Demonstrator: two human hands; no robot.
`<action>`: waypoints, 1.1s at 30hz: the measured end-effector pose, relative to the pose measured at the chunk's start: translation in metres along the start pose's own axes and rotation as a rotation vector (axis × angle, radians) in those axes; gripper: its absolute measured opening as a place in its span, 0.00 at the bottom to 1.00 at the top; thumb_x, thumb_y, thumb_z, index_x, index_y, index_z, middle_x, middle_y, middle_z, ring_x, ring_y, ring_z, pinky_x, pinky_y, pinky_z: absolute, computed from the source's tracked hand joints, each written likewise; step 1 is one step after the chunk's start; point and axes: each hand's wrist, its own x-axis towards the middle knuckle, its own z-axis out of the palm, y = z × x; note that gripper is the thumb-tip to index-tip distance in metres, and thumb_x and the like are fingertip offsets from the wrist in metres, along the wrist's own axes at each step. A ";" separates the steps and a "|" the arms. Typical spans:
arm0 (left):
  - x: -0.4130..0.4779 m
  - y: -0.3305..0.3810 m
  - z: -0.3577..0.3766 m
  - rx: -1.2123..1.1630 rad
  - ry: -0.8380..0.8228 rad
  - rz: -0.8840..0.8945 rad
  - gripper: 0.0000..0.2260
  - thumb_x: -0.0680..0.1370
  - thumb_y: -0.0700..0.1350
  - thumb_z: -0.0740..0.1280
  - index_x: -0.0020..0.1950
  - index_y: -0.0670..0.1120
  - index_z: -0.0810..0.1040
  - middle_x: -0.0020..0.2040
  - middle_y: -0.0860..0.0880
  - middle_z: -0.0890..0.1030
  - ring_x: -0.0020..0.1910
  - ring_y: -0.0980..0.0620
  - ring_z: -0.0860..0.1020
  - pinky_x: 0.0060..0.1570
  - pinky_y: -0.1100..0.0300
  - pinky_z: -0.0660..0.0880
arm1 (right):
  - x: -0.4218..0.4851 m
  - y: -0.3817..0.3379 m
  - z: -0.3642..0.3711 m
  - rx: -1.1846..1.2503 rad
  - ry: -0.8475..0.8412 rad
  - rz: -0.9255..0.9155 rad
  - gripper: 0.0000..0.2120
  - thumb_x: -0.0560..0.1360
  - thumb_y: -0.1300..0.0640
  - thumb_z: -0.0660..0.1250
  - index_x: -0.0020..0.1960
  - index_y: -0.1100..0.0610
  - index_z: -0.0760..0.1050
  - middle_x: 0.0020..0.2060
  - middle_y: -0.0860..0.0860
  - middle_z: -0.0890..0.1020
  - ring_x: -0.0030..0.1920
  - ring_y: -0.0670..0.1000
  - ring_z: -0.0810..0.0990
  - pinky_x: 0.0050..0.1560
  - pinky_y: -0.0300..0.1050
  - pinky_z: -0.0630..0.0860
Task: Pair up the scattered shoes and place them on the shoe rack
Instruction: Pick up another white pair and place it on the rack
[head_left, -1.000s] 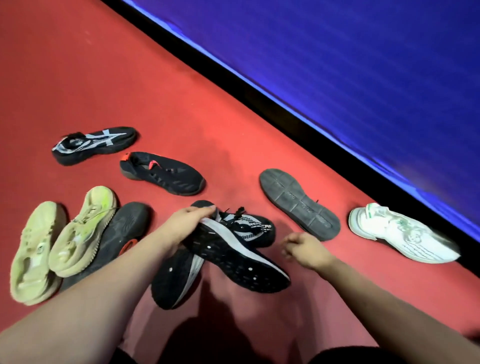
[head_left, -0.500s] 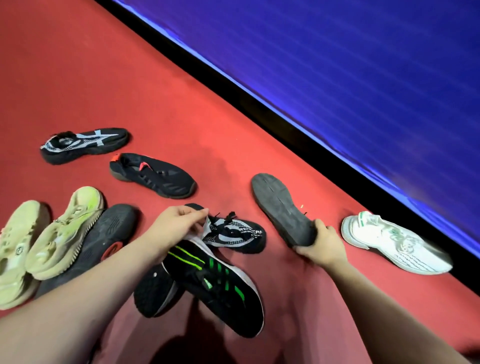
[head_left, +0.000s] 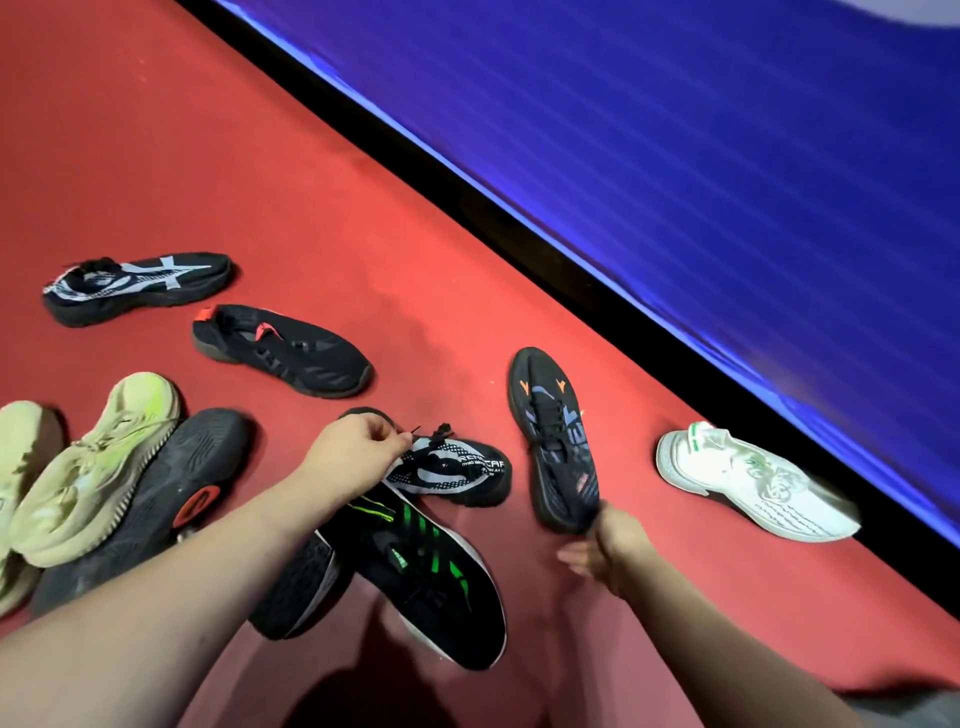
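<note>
Right now, lower center: L hand (head_left: 358, 457) pinches black-green shoe (head_left: 421, 566) by its heel end. R hand (head_left: 610, 545), fingers loose & spread, sits just beside black-orange shoe (head_left: 550, 447) heel, mid-right. White shoe (head_left: 748, 483) lies farther right.

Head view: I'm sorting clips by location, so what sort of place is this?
Likely an indoor room seen at floor level: a red carpet-like floor, a black strip along a blue wall or panel, and loose shoes, such as the white shoe, lying about.
</note>
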 end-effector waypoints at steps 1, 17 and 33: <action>0.001 -0.002 -0.001 0.054 0.007 0.007 0.10 0.75 0.51 0.66 0.42 0.45 0.78 0.36 0.49 0.78 0.42 0.46 0.77 0.40 0.59 0.68 | 0.001 0.001 -0.002 -0.210 0.124 -0.069 0.18 0.79 0.47 0.55 0.45 0.62 0.72 0.27 0.59 0.81 0.26 0.54 0.81 0.29 0.41 0.75; -0.002 -0.034 -0.029 0.322 -0.174 -0.053 0.12 0.73 0.43 0.67 0.55 0.45 0.79 0.52 0.44 0.82 0.53 0.44 0.79 0.53 0.56 0.74 | -0.011 -0.009 0.018 -0.601 0.389 -0.584 0.08 0.74 0.56 0.65 0.45 0.61 0.73 0.43 0.61 0.82 0.49 0.63 0.80 0.46 0.48 0.72; 0.025 -0.046 -0.019 0.377 -0.216 -0.157 0.35 0.70 0.56 0.71 0.72 0.44 0.64 0.66 0.41 0.73 0.65 0.42 0.73 0.63 0.56 0.71 | -0.035 -0.011 0.060 -0.609 0.114 -0.759 0.07 0.74 0.59 0.67 0.38 0.58 0.74 0.25 0.49 0.74 0.27 0.46 0.71 0.30 0.34 0.65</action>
